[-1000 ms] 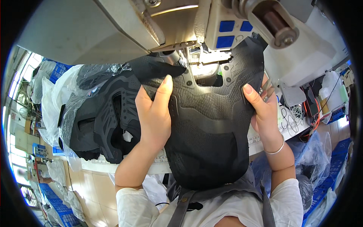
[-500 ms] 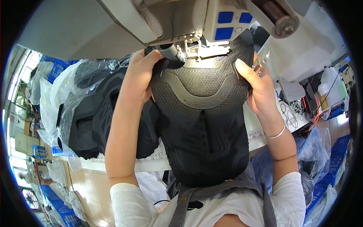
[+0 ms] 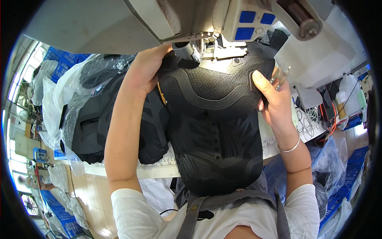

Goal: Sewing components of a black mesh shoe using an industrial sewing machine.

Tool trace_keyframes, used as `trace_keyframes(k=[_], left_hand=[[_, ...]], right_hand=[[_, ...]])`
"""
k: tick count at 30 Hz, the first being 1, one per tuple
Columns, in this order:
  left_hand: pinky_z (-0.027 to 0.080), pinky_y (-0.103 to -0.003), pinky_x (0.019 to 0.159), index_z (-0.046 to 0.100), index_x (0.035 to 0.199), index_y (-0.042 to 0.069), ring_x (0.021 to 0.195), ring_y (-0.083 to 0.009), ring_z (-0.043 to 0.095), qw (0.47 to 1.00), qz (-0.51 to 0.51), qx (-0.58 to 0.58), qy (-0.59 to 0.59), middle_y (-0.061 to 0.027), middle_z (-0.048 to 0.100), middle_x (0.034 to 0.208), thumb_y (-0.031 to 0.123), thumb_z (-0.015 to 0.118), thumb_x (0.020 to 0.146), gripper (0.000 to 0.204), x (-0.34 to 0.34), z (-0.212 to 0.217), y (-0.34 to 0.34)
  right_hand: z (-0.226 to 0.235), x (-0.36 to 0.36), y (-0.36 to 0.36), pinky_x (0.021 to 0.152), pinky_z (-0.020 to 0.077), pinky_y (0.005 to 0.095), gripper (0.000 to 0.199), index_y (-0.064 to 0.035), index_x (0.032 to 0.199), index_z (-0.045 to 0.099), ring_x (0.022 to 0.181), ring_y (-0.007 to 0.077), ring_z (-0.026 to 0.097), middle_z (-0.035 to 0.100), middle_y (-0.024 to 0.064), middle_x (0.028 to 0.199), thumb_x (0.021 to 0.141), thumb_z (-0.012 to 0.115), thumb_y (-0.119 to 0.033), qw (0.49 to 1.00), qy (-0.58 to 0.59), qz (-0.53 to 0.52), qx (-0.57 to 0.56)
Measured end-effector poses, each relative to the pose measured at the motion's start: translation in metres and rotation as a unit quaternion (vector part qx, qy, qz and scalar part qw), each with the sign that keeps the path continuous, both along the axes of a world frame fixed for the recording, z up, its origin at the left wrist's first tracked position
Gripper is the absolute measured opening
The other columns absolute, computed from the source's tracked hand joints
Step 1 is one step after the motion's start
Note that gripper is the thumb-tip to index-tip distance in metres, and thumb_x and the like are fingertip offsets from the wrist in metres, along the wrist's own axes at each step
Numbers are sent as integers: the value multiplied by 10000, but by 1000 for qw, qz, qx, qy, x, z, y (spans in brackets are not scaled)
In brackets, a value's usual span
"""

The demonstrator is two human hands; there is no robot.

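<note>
A large black moulded panel (image 3: 217, 147) with a raised curved band lies under the sewing machine's lit needle area (image 3: 223, 51). Its upper part bulges upward, and its lower end hangs toward my lap. My left hand (image 3: 153, 65) grips the panel's upper left edge beside the presser area; its fingertips are hidden. On the right edge my right hand (image 3: 274, 97) is closed, thumb pressed on top and fingers partly underneath. Pointed metal thread snips (image 3: 281, 77) stick out from behind this hand, apparently tucked in it.
Overhead is the grey machine head (image 3: 91, 28) with blue buttons. More black panels (image 3: 99, 127) in clear plastic lie to the left. A ruler-marked table edge (image 3: 159, 169) runs in front. Coiled cable (image 3: 308, 123) sits at right, above a blue crate (image 3: 346, 183).
The panel's upper part has buckled upward and turned a little, its right side raised. My right hand has shifted slightly down and right with it; the left still holds its edge.
</note>
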State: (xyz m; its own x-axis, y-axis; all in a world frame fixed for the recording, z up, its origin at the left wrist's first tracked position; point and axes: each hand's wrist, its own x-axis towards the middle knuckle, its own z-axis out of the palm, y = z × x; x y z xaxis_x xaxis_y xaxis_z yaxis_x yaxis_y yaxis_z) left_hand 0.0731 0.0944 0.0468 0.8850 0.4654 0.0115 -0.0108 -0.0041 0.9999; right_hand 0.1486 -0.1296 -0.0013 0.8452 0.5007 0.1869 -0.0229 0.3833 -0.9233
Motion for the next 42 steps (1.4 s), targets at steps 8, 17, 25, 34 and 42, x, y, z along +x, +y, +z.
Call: trace_keyframes(k=[8, 17, 25, 34, 42], left_hand=[[386, -211, 406, 398, 1192, -5, 675, -140, 528, 988, 134, -5, -82, -64, 501, 841, 330, 425, 877, 461, -58, -35, -22], [438, -328, 773, 422, 1148, 4, 981, -217, 520, 952, -138, -273, 1, -117, 522, 1060, 245, 508, 835, 405, -90, -74, -86], [399, -245, 543, 555, 913, 61, 625, -108, 528, 984, -11, -154, -94, -41, 586, 766, 276, 475, 892, 230, -52, -54, -109], [356, -211, 414, 571, 840, 81, 454, -77, 460, 978, 84, -166, -93, -16, 563, 653, 178, 553, 833, 99, -51, -43, -104], [408, -200, 414, 558, 874, 39, 521, -64, 503, 986, 67, -109, -102, -10, 557, 721, 191, 555, 846, 155, -52, -42, -98]], right_hand=[[-4, -12, -7, 322, 278, 198, 249, -66, 670, 442, 330, 71, 393, 451, -6, 483, 796, 634, -160, 1000, 13, -17, -12], [-2, -33, -18, 341, 318, 192, 286, 8, 685, 573, 342, 74, 408, 583, 119, 542, 861, 525, -212, 995, 10, 97, -32], [3, -44, -37, 366, 351, 182, 242, 42, 792, 602, 374, 63, 445, 619, 110, 596, 865, 508, -169, 971, -30, 207, -118], [-4, 30, -21, 546, 378, 185, 224, 7, 980, 562, 557, 70, 495, 586, 58, 742, 821, 563, -151, 902, -378, -97, -183], [22, 44, -21, 586, 371, 175, 240, -16, 974, 575, 629, 18, 453, 527, -33, 705, 792, 615, -167, 948, -206, 135, -201]])
